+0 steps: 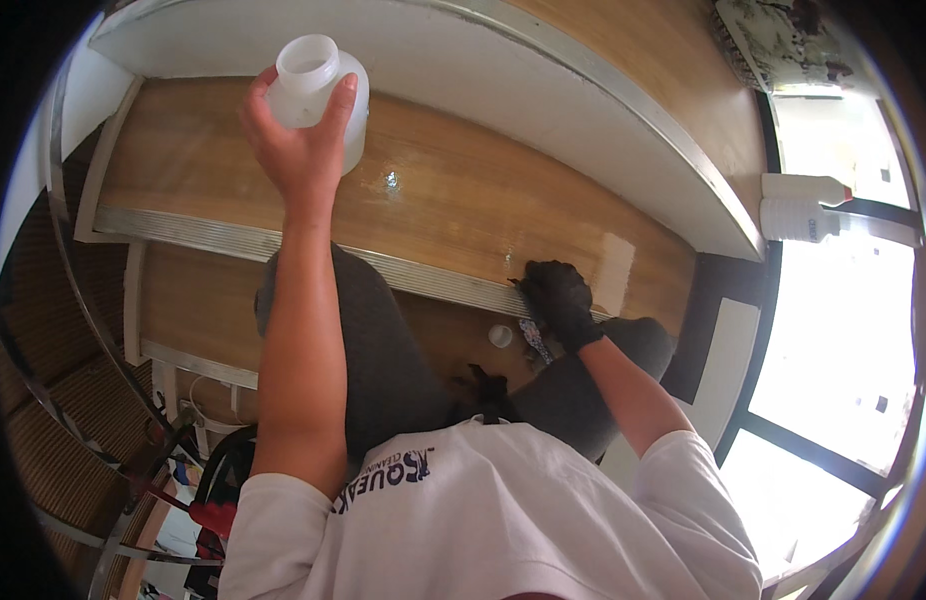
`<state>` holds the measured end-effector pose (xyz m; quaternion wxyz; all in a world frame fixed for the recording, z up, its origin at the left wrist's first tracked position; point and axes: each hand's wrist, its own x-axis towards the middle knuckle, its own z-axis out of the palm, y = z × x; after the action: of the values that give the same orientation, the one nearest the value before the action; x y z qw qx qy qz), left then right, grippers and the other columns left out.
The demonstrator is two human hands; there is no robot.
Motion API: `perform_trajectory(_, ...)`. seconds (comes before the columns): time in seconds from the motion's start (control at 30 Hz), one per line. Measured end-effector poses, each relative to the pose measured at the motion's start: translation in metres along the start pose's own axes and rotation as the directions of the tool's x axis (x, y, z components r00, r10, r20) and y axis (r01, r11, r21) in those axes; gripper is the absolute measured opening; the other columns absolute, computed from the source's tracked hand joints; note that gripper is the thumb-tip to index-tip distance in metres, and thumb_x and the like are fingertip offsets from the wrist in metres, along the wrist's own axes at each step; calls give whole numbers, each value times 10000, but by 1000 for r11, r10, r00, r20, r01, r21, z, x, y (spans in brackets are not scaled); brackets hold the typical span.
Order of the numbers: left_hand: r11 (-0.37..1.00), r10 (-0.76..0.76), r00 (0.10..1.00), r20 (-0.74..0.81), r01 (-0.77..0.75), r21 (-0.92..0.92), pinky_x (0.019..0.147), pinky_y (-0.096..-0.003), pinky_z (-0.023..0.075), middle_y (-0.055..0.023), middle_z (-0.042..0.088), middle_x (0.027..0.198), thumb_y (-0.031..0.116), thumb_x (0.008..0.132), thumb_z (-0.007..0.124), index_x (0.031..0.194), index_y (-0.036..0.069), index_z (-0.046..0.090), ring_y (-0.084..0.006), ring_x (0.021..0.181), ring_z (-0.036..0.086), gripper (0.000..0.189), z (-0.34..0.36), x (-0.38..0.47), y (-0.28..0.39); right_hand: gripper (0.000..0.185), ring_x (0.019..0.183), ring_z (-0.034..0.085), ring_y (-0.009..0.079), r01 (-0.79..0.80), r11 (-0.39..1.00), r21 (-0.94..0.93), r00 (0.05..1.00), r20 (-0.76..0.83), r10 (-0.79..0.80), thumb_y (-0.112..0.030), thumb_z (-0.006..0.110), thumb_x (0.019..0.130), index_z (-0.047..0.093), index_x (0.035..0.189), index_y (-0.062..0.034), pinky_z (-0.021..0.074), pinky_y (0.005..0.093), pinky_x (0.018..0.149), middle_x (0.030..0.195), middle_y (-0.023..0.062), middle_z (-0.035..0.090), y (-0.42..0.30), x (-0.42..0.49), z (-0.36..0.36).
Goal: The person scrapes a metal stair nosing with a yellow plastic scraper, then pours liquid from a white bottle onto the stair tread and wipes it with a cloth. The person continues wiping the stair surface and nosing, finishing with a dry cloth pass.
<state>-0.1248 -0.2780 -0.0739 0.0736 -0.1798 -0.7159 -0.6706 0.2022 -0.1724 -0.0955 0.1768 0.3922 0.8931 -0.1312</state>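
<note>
My bare left hand (302,142) grips a translucent white plastic jar (356,112) by its shoulder. The jar's wide mouth is uncovered and it stands at the left of a wooden stair tread (448,187). My right hand (559,296), in a black glove, is curled at the ribbed metal nosing (425,281) of that tread; whether something is inside its fingers is hidden. Just below it lies a patterned item (536,339), partly covered. A small white cap (500,336) rests on the step beneath. Something black, perhaps another glove (489,382), is between my legs.
A wet, shiny spot (392,180) marks the tread between my hands. Above rises the white riser (463,90) of a higher step. Two white plastic bottles (800,220) stand by the bright window at right. Curved metal railing (73,262) runs along the left.
</note>
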Motion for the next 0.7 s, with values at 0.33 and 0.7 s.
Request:
perform_trajectory(0.33, 1000, 15, 999, -36, -15, -1, 966, -445, 440, -134, 447, 1255, 375, 695, 870, 1263, 54, 476, -293, 1181, 483, 762, 2, -1, -1, 286, 856, 664, 352, 97, 994, -45, 993, 72, -94, -376, 630, 838, 687, 946, -118, 519, 477, 767, 888, 140, 683, -55, 40, -12)
perform_trajectory(0.7, 994, -34, 994, 103, 44, -97, 1002, -425, 428, -134, 439, 1301, 325, 694, 882, 1320, 48, 421, -274, 1201, 480, 825, -4, 0, 5, 318, 955, 605, 338, 257, 958, 128, 785, -606, -130, -273, 682, 799, 672, 1066, -100, 472, 455, 837, 1021, 121, 658, -45, 69, 56)
